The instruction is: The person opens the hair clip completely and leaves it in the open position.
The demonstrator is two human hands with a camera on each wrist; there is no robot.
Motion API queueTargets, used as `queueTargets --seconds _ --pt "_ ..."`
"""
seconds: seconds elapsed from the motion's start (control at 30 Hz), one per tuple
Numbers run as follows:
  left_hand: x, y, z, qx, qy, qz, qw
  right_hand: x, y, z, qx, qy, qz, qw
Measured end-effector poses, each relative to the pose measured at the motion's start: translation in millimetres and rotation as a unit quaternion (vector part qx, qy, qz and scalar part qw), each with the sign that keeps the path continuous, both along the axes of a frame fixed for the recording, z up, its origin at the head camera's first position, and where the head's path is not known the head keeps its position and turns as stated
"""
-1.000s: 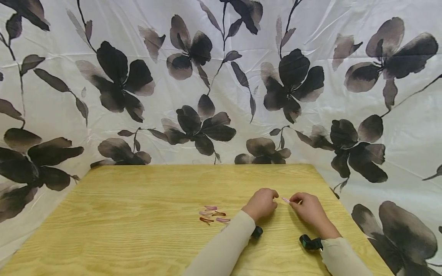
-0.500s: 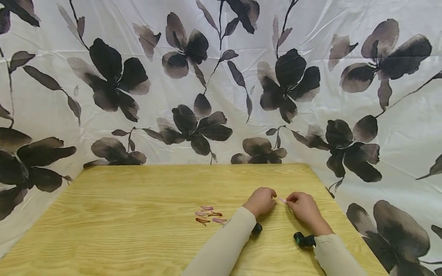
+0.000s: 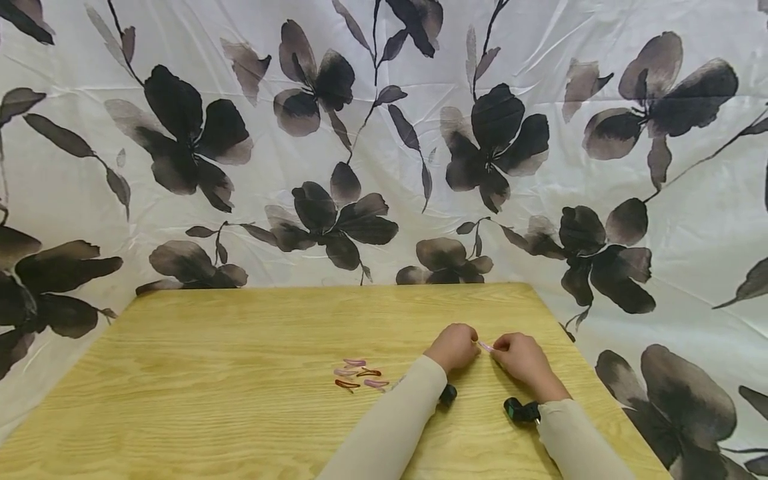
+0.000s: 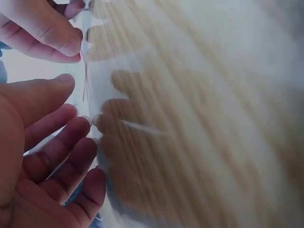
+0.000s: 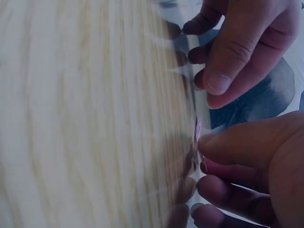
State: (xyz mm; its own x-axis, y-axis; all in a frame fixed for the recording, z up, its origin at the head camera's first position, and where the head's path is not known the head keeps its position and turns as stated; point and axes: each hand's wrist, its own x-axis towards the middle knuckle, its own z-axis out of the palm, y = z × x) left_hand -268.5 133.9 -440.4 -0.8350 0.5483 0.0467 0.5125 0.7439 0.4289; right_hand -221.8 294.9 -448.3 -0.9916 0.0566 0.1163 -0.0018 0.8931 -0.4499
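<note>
A slim pink snap hair clip [image 3: 485,347] is pinched between the thumb and fingers of my right hand [image 3: 523,360]. The right wrist view shows the clip [image 5: 198,130] poking up past the thumb, close over the glossy wooden tabletop [image 5: 95,118]. Facing it from the left is my left hand [image 3: 454,348], its fingertips right by the clip's free end. Seen from the left wrist, the left hand [image 4: 42,142] has thumb and fingers apart, loosely bent, with nothing between them. Several pink and brown hair clips [image 3: 358,374] lie grouped on the table left of the left forearm.
Black wrist cameras [image 3: 521,410] are strapped below both hands. Behind the wooden table [image 3: 210,373] hangs a white cloth [image 3: 384,133] with dark printed flowers. The table's right edge runs near the right forearm.
My right hand has shifted left with the pink hair clip, bringing it nearer the left fingertips. The head view has turned slightly right, so the clips on the table appear further left.
</note>
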Motion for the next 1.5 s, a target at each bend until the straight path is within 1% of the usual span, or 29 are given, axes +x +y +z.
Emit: queueTargets --seconds 0.17,0.37,0.63,0.8,0.9,1.13,1.33,1.5 --pt "-1.2 1.9 -2.2 0.001 -0.003 -0.002 1.0000 -1.2 -1.3 -1.5 0.001 -0.007 -0.003 1.0000" --pt "-4.0 4.3 -3.9 0.010 0.002 -0.006 0.9999 -3.9 -2.0 -0.7 -0.008 -0.003 0.003 1.0000" --pt "-6.1 5.5 -2.7 0.025 -0.019 0.011 0.9995 -5.4 -0.7 -1.3 -0.032 0.005 0.006 0.9994" --pt "-5.6 5.5 -2.9 0.047 -0.036 0.018 0.9981 -5.9 -3.0 -1.4 -0.042 0.007 0.004 0.9991" --pt "-5.3 5.3 -3.9 0.058 -0.050 0.020 0.9969 -5.5 -3.7 -2.2 -0.042 0.006 0.000 0.9991" --pt "-4.2 -0.2 -5.2 0.076 -0.055 0.015 0.9955 -4.1 -2.5 -6.2 -0.044 0.010 0.000 0.9990" --pt "-6.9 -6.9 -7.3 0.112 -0.081 0.025 0.9901 -5.5 -2.4 -7.9 -0.072 0.008 0.002 0.9974" --pt "-8.3 -13.2 -4.6 0.128 -0.094 0.028 0.9869 -5.6 -5.3 -7.7 -0.110 0.000 -0.005 0.9939"
